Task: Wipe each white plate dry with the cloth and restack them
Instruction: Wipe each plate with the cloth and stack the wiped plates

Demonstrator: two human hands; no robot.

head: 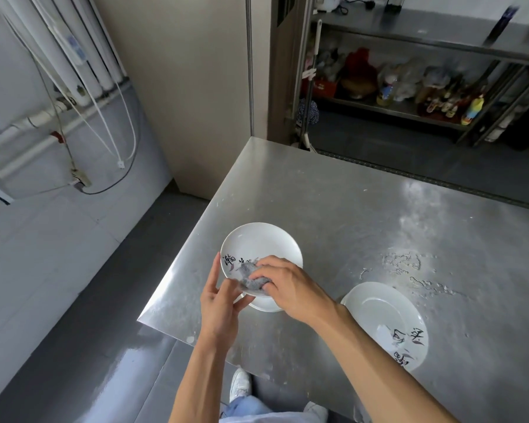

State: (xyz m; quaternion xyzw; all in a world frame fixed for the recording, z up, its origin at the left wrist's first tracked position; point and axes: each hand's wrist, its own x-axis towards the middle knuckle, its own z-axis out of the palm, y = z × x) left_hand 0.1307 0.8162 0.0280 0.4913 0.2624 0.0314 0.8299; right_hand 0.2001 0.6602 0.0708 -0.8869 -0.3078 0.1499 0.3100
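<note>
A white plate (pixel 258 244) with black brush writing is tilted up over the near left corner of the steel table (pixel 364 215). My left hand (pixel 219 303) holds it by the near left rim, thumb on the edge. My right hand (pixel 290 288) grips a grey cloth (pixel 251 280) bunched against the plate's inner face. Under the held plate the rim of another white plate (pixel 266 305) shows on the table. A third white plate (pixel 385 323) with the same writing lies flat to the right, near my right forearm.
Water streaks (pixel 409 264) mark the table right of the plates. The table's left edge drops to a dark floor (pixel 83 331). A steel shelf rack (pixel 409 87) with bottles and bags stands behind the table. Pipes and cables run on the left wall.
</note>
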